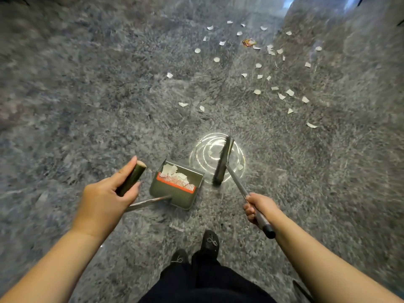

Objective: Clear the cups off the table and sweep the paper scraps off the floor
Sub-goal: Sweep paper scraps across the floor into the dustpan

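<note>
My left hand (109, 193) grips the dark green top of the dustpan handle (131, 179). The green dustpan (175, 193) stands on the grey floor below, holding several white paper scraps behind its red comb. My right hand (259, 207) holds the metal broom pole (238, 185). The broom head (223, 161) rests on the floor just right of the pan, over a bright round light reflection with a few scraps beside it. Several white paper scraps (258, 91) lie scattered farther ahead and to the right. No cups are in view.
A small red and yellow wrapper (249, 42) lies among the far scraps. My dark shoes (209, 241) and dark trousers are at the bottom centre. The speckled grey stone floor (87, 95) spreads all around.
</note>
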`<action>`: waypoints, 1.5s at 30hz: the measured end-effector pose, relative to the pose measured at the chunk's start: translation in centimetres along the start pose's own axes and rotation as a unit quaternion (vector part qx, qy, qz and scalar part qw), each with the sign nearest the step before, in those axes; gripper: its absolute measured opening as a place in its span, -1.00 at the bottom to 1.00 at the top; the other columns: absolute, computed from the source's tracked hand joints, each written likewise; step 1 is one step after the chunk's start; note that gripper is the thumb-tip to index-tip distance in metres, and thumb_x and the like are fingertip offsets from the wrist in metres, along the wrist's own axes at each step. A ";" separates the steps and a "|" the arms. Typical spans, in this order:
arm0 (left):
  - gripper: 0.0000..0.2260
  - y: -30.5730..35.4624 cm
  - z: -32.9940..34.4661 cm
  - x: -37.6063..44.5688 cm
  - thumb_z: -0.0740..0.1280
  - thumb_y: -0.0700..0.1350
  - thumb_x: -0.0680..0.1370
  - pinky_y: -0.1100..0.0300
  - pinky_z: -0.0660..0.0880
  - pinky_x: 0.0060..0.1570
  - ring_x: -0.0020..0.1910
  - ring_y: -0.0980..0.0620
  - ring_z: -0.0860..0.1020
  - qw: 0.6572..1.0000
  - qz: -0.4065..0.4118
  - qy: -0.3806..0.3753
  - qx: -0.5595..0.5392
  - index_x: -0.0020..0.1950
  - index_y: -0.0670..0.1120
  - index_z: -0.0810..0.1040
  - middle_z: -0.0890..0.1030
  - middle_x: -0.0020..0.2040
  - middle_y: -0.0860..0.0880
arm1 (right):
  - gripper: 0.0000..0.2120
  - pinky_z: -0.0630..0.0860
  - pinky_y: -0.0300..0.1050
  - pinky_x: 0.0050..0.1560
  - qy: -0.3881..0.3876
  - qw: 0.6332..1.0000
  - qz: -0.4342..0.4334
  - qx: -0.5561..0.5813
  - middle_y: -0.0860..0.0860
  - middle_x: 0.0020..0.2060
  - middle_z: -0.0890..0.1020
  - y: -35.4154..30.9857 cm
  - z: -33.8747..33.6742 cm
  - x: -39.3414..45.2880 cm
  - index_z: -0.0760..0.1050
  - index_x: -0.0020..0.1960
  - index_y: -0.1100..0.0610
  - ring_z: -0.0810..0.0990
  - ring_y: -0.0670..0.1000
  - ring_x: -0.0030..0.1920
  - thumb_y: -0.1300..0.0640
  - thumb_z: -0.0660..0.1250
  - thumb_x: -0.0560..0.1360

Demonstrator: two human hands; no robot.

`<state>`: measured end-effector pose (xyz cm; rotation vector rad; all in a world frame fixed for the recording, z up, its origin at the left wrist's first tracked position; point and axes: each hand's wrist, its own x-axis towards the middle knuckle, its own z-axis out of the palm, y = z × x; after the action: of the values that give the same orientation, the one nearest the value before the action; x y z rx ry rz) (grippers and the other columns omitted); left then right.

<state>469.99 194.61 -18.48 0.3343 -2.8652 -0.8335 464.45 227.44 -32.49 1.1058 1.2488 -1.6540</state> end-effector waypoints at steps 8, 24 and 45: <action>-0.39 -2.3 -1.7 -3.3 0.54 -0.26 0.37 0.28 0.40 -0.21 -0.33 0.13 0.51 1.000 -0.029 -0.001 0.006 0.36 0.05 0.44 0.69 -0.17 -0.18 | -0.85 0.23 -0.33 -0.68 -0.022 0.995 0.051 -0.081 0.03 -0.47 0.32 2.1 1.5 -1.1 0.32 -0.09 0.15 0.28 -0.11 -0.67 0.26 0.04 0.62; -0.39 -7.5 -4.5 -7.6 0.53 -0.23 0.39 0.40 0.34 -0.30 -0.39 0.14 0.42 0.993 -0.114 0.029 0.001 0.34 0.14 0.41 0.64 -0.33 -0.12 | -0.90 0.21 -0.31 -0.69 -0.087 0.968 0.089 -0.217 0.03 -0.50 0.31 5.0 6.6 1.4 0.30 -0.02 0.17 0.28 -0.11 -0.64 0.30 0.04 0.60; -0.39 3.2 6.1 9.2 0.55 -0.25 0.36 0.11 0.49 -0.30 -0.33 -0.09 0.60 0.985 -0.154 0.046 0.057 0.35 0.05 0.46 0.69 -0.18 -0.14 | -0.83 0.22 -0.36 -0.62 -0.004 0.944 0.019 -0.331 0.06 -0.51 0.34 -23.1 1.4 11.0 0.34 0.15 0.17 0.26 -0.09 -0.66 0.29 0.07 0.60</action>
<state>459.37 198.08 -21.22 0.8231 -2.8200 -0.6774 439.21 230.31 -35.72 0.6911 1.5994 -1.0667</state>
